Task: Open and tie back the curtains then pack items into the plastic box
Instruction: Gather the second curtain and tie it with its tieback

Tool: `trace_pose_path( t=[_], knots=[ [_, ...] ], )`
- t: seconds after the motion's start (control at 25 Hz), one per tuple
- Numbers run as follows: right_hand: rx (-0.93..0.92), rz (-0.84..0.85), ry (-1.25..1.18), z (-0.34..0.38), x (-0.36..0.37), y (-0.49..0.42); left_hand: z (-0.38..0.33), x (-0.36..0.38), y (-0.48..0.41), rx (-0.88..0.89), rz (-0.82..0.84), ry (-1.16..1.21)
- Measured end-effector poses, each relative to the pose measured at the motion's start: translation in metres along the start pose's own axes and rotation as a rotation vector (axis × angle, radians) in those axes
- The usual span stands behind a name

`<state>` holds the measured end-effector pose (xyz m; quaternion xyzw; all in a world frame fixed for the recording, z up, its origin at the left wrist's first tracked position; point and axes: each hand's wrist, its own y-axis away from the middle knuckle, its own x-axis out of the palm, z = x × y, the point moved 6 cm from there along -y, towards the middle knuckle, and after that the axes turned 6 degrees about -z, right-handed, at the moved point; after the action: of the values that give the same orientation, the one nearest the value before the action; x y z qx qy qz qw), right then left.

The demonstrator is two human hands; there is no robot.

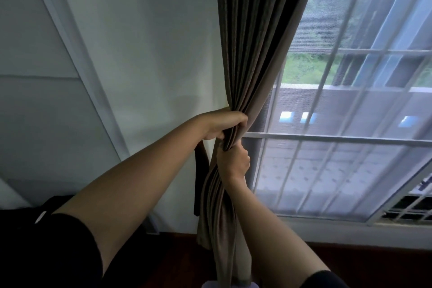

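A brown curtain (254, 37) hangs gathered into a bunch at the left edge of the window (350, 100). My left hand (224, 124) grips the bunched folds from the wall side at mid height. Just below it, my right hand (233, 161) grips the same bunch, fingers curled round the cloth. A dark strip of fabric (200, 180), maybe a tie-back, hangs against the wall below my left hand. The plastic box is not in view.
A white wall (145, 54) fills the left, with a door or panel frame (77, 54) beside it. The window has white bars and a mesh screen. Dark wood floor (350, 257) runs below the sill. A dark object (56, 203) sits at lower left.
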<state>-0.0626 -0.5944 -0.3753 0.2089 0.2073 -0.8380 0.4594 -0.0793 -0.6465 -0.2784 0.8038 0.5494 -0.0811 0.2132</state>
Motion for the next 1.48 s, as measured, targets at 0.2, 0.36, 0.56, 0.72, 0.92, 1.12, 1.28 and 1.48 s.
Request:
trace_pose_path(
  t=[0.2,0.36,0.56,0.72,0.92,1.12,1.28,1.48],
  knots=[
    [-0.059,-0.009,0.113,-0.007,0.0,-0.01,0.026,-0.025,-0.002,0.092,0.182,0.265],
    [-0.089,-0.014,0.121,-0.008,0.001,-0.018,0.098,-0.084,-0.025,-0.02,-0.517,0.457],
    [-0.12,-0.015,0.092,-0.007,0.004,-0.019,0.182,-0.083,-0.053,-0.273,-0.642,0.036],
    [-0.12,-0.045,0.075,-0.01,0.007,-0.026,0.211,-0.067,-0.087,-0.319,-0.528,-0.032],
    [-0.079,-0.03,0.028,-0.015,0.005,-0.032,0.217,-0.059,-0.091,-0.256,-0.416,-0.047],
    [-0.04,0.042,0.045,-0.009,0.005,-0.032,0.224,-0.06,-0.053,-0.207,-0.496,0.165],
    [-0.057,0.057,0.09,0.0,-0.001,-0.031,0.214,-0.069,-0.022,-0.211,-0.532,0.459],
    [-0.06,0.11,0.158,0.006,-0.005,-0.032,0.201,-0.033,0.006,-0.307,-0.443,0.589]
  ],
)
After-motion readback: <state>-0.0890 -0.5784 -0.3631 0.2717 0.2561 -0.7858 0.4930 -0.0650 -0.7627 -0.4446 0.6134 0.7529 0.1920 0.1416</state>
